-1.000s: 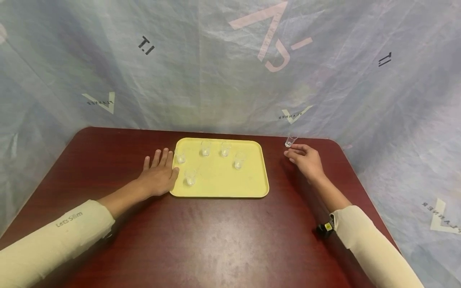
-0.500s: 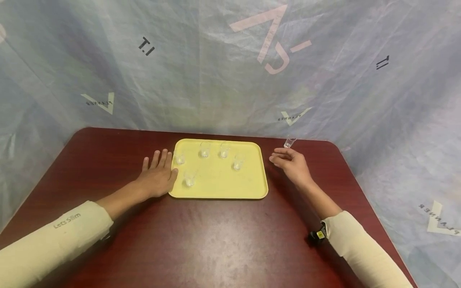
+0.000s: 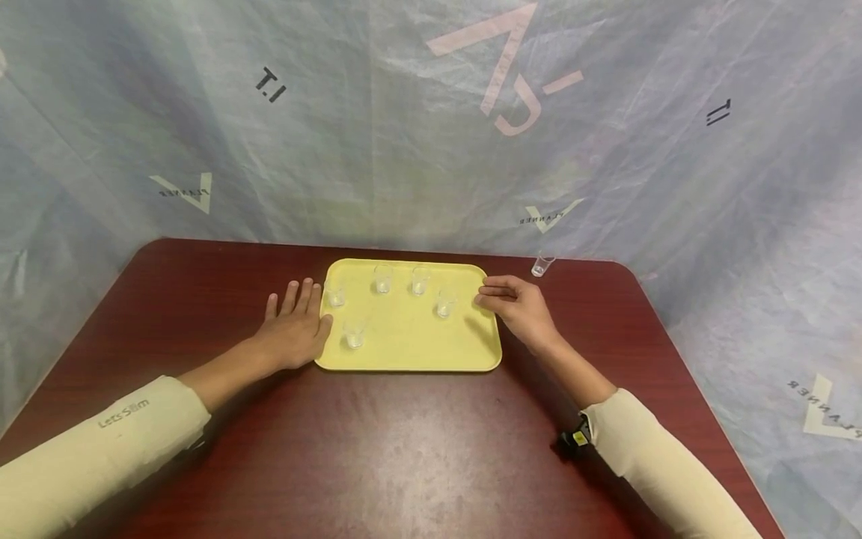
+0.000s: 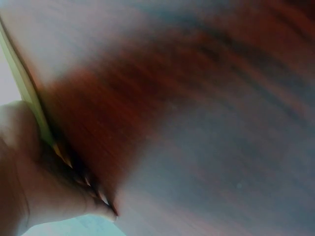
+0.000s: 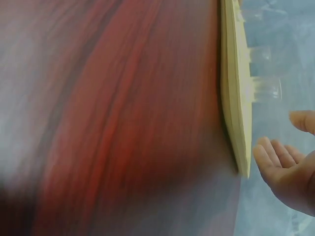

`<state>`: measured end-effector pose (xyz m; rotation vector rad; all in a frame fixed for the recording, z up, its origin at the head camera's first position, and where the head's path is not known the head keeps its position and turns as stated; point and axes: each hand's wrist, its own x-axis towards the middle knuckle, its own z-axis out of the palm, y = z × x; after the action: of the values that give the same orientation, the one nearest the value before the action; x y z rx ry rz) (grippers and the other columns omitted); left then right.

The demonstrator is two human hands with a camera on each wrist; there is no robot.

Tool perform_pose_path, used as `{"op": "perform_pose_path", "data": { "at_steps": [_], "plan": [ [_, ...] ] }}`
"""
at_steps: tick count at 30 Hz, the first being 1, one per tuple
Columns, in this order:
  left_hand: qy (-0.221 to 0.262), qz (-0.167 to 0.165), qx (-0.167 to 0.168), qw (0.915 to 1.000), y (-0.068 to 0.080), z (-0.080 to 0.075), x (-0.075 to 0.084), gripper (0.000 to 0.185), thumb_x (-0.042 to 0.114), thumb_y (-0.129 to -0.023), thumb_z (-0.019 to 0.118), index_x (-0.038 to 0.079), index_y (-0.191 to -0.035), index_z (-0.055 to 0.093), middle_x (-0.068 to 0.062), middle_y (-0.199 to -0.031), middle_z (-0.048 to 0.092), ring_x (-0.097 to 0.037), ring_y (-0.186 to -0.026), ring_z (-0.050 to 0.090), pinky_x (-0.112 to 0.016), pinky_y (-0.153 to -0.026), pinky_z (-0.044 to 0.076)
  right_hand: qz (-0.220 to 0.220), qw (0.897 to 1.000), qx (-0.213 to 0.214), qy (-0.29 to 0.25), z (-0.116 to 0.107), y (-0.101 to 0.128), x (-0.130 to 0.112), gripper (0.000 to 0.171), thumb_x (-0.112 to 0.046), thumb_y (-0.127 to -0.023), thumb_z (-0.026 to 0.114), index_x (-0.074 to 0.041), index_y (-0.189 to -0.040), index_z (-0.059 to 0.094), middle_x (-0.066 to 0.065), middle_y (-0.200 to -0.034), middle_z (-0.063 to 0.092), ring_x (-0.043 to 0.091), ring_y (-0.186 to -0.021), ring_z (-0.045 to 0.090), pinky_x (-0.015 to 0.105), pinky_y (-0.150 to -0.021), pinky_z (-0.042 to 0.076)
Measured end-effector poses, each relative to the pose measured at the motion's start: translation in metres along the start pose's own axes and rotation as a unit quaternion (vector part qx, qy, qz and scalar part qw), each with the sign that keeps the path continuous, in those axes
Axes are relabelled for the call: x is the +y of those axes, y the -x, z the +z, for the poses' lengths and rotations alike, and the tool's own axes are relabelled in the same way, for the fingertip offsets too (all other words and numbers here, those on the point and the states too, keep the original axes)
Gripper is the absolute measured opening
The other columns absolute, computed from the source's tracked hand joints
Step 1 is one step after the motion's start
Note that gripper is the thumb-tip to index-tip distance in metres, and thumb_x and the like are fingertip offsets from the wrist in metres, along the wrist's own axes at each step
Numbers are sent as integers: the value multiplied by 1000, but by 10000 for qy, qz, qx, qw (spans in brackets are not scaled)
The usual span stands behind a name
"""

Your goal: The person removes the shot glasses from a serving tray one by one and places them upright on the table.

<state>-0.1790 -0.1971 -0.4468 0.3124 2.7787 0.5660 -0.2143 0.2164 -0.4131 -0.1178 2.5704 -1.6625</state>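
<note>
A yellow tray point(image 3: 414, 348) lies on the table and carries several small clear glasses, such as the front-left glass point(image 3: 355, 337) and the rightmost glass point(image 3: 445, 305). My left hand point(image 3: 296, 333) lies flat against the tray's left edge, fingers spread; in the left wrist view its thumb point(image 4: 22, 123) overlaps the rim. Over the tray's right edge is my right hand point(image 3: 525, 311), thumb apart from the gently bent fingers and nothing between them, as the right wrist view shows. Beyond it to the right, a lone clear glass point(image 3: 542, 266) stands on the table.
The dark red wooden table point(image 3: 404, 449) reaches back to a grey printed curtain point(image 3: 323, 150), which hangs close behind its far edge and along the sides. A black device point(image 3: 571, 440) is strapped at the right wrist.
My right hand has moved left, away from the lone glass and up to the tray's right edge. That glass remains where it was. The left hand and tray stay in place.
</note>
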Motion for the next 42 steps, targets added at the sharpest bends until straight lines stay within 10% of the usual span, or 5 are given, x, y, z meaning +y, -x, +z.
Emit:
{"op": "perform_pose_path", "data": {
  "at_steps": [16,42],
  "plan": [
    [14,59,22,10000,-3,4,-5,83,50,-121,19,-7,-178,-2,-29,-187,-12,-53,-174,-16,-79,-135,-9,-172,9993,-324,103,38,-5,-7,56,-14,-94,90,1,-145,73,23,-139,79,38,-129,78,42,-108,63],
    [-133,2,-158,9998,2,-3,4,79,43,-123,22,-10,-177,-4,-33,-185,-15,-57,-172,-19,-80,-133,-12,-89,9995,-236,-179,53,-1,-11,46,-10,-95,91,-4,-139,78,19,-133,83,36,-125,81,32,-99,65]
  ]
}}
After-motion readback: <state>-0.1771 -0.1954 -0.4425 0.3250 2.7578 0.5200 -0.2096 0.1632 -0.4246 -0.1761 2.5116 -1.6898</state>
